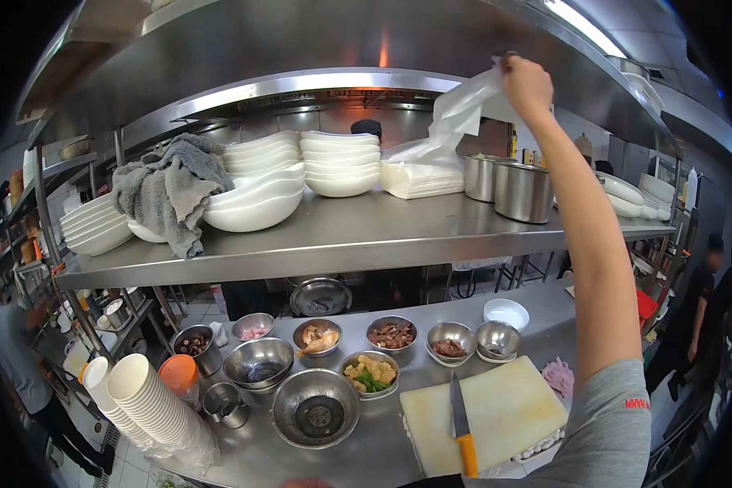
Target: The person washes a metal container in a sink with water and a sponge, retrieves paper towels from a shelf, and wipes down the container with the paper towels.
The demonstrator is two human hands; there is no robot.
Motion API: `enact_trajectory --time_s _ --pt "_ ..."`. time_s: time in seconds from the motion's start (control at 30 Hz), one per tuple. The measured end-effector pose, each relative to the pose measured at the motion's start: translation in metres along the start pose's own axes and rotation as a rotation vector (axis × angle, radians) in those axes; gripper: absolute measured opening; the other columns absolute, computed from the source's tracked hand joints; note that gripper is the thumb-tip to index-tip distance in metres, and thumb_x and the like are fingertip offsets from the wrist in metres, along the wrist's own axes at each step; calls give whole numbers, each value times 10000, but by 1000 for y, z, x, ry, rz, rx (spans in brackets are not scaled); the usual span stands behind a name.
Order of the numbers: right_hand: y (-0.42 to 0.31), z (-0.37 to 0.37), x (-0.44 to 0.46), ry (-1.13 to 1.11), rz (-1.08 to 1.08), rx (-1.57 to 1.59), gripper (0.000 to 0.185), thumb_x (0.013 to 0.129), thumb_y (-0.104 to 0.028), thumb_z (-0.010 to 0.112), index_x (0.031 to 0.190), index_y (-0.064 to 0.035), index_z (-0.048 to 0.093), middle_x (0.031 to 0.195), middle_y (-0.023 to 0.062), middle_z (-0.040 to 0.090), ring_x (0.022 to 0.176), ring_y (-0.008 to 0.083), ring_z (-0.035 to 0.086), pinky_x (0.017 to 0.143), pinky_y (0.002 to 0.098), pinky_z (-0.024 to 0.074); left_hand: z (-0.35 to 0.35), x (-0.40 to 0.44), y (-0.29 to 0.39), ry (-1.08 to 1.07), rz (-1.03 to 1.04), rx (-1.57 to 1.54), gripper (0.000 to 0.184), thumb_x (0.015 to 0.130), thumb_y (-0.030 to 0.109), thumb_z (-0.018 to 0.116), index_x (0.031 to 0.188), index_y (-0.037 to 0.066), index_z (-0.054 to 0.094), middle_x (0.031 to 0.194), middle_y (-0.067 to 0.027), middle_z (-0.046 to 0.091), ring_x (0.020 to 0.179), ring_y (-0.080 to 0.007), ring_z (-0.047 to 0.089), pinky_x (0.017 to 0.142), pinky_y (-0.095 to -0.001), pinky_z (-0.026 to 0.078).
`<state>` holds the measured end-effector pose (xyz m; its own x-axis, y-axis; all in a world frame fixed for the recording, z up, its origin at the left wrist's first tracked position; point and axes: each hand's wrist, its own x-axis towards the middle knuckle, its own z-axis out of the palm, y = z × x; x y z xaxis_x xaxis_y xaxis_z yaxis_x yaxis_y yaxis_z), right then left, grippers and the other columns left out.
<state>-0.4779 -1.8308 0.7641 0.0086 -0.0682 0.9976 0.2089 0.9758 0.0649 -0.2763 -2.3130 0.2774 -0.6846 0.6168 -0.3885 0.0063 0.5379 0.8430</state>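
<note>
Raised above the steel shelf, my right hand pinches the top of a thin, whitish, translucent plastic sheet. The sheet hangs down to a white stack on the shelf; whether it is a bag or a flat sheet I cannot tell. Two steel pots, a smaller one and a larger one, stand just right of that stack. At the bottom edge only a sliver of my left hand shows, its fingers hidden. A knife with a yellow handle lies on the cutting board below.
White bowls stand stacked on the shelf, with a grey towel over some. Steel bowls of food, an empty steel bowl and stacked paper cups cover the counter. People stand at both sides.
</note>
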Motion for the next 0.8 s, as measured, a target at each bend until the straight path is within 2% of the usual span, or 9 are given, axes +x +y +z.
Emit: enact_trajectory --time_s 0.03,0.1,0.23,0.3,0.43,0.53,0.6,0.7,0.8 --pt "11 -10 -1 36 66 42 185 821 -211 521 922 -148 662 851 130 659 798 310 638 708 402 492 -19 -11 57 -160 -109 -112 488 933 361 443 1361 143 353 1379 -188 367 1267 -240 375 1074 -354 239" --pt "40 -26 -4 106 134 102 192 826 -243 525 939 -169 662 846 101 663 819 316 633 715 404 489 -36 -19 137 68 592 81 169 778 76 650 923 0 612 890 -117 638 699 -188 607 661 -328 482" --pt "109 -82 -7 214 153 229 191 799 -270 588 897 -131 676 823 101 671 790 261 650 696 369 491 -65 -13 260 14 963 426 265 784 71 618 1039 20 571 918 -104 589 774 -221 599 661 -310 494" --pt "123 -123 -17 192 159 244 207 781 -277 618 887 -110 681 798 85 674 754 201 653 670 324 487 -73 4 314 308 1199 639 291 770 62 665 1046 14 586 1005 -87 588 757 -144 594 652 -258 477" --pt "146 -187 -47 133 280 425 172 790 -199 644 904 -77 683 705 -2 627 629 54 535 594 202 418 -92 67 407 724 1361 727 706 738 233 714 1323 56 362 1241 -157 453 1105 -267 492 885 -381 432" --pt "143 -230 -81 -9 321 550 132 830 -120 621 919 -27 654 765 -25 597 684 22 505 618 163 385 -63 114 475 1208 1686 623 637 743 249 691 1276 77 388 1249 -182 415 1133 -378 445 961 -395 369" --pt "141 -255 -105 -44 359 518 114 833 -101 613 909 -26 652 770 -24 605 685 19 508 617 162 384 -41 115 508 1220 1926 751 910 669 281 765 1394 120 238 1379 -203 287 1283 -369 293 1037 -394 297" --pt "149 -289 -143 -48 414 499 114 798 -115 626 854 -22 663 679 -19 596 620 24 495 561 184 384 -10 136 543 1148 2025 611 413 752 220 685 1128 115 552 1194 -135 496 1011 -322 534 854 -374 439" --pt "182 -332 -200 -65 486 354 118 797 -120 621 840 -16 655 640 -36 561 589 26 460 516 214 365 43 151 563 769 1957 427 149 756 147 673 879 67 647 896 -89 612 730 -237 588 660 -337 466"
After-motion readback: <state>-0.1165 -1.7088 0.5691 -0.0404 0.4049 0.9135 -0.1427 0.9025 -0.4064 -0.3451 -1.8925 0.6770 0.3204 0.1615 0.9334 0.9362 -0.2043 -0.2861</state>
